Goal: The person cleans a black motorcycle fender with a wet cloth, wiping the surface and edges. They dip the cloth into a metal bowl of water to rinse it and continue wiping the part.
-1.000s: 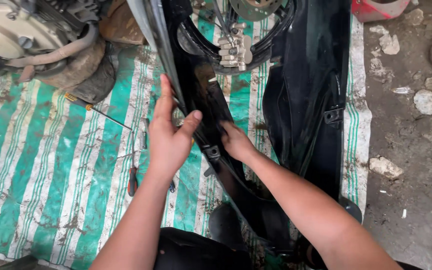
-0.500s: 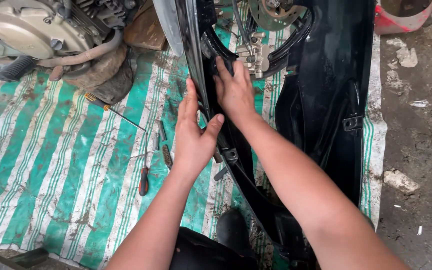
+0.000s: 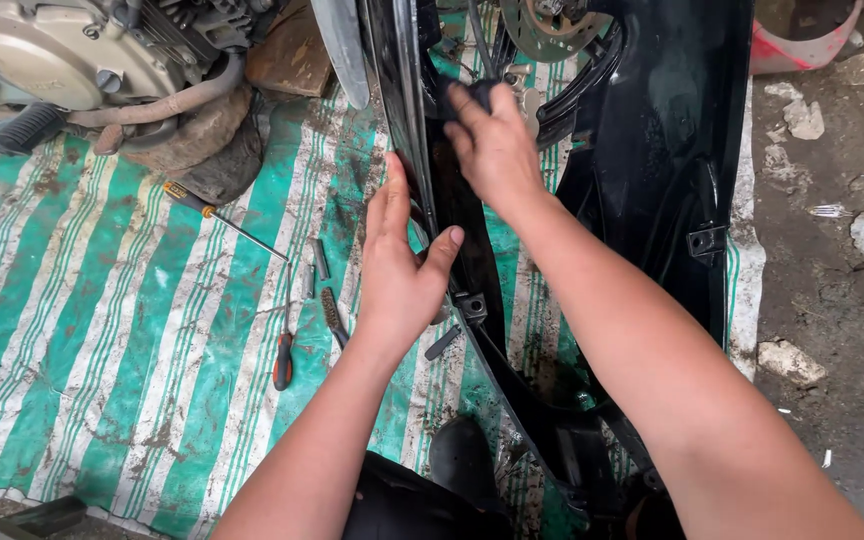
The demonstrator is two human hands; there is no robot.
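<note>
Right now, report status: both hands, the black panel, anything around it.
Left hand gripping black panel edge. Right hand pressing inside panel, higher up. Screwdrivers loose on striped mat, beside left hand.

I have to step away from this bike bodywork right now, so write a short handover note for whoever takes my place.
Left hand: gripping the edge of the long black body panel, thumb hooked around it.
Right hand: higher up, pressing a dark rag against the same panel.
The panel stands on the green striped tarp; a brake disc shows behind it.
Tools to the left: long screwdriver, orange-handled screwdriver, loose bits. Engine at top left.
Done: cannot tell how much is wiped.
Left: panel not yet set down.
</note>
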